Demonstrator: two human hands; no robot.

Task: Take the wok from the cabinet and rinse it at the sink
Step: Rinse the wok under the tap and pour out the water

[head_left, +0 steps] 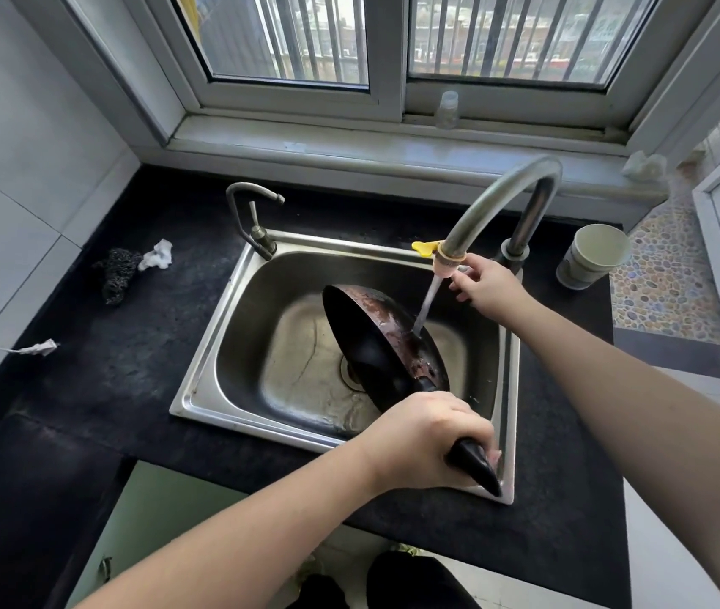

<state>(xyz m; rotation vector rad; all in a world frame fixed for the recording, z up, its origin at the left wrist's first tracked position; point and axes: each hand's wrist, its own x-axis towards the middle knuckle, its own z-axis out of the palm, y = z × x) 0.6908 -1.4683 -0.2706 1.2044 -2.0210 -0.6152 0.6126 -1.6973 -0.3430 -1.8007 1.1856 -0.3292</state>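
The black wok (375,340) is tilted on its edge inside the steel sink (213,362), its rusty inner face turned right. My left hand (424,437) grips its black handle at the sink's front edge. A thin stream of water (426,301) runs from the tall curved faucet (494,200) onto the wok's rim. My right hand (487,285) is at the faucet's nozzle beside the stream, fingers curled; whether it grips the nozzle is unclear.
A small second tap (252,213) stands at the sink's back left. A steel scrubber (116,274) and crumpled tissue (157,255) lie on the black counter at left. A pale cup (593,261) stands at right. A small jar (448,109) sits on the window sill.
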